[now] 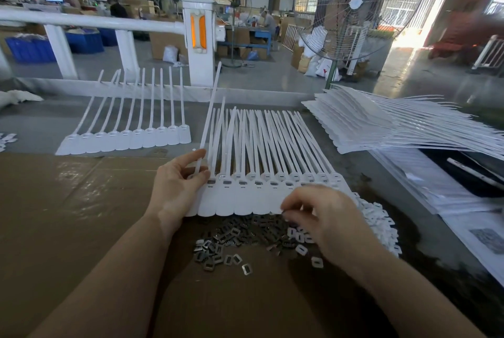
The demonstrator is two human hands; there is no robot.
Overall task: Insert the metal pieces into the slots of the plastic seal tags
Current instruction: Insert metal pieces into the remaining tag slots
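A joined strip of white plastic seal tags (261, 196) lies in front of me, long tails fanning away and metal showing in several head slots. My left hand (178, 187) pinches the tail of the leftmost tag, which stands up from the strip. A loose pile of small metal pieces (231, 239) sits on the cardboard just below the tags. My right hand (324, 217) hovers at the pile's right end with fingers curled down among the pieces; whether it holds one is hidden. Small white plastic caps (379, 217) are heaped to its right.
A second strip of tags (128, 136) lies at the back left. A tall stack of tag strips (395, 125) rests at the back right, with white sheets (436, 187) beside it. Brown cardboard (68, 215) covers the near table. A white railing (196, 37) and a fan (354, 5) stand behind.
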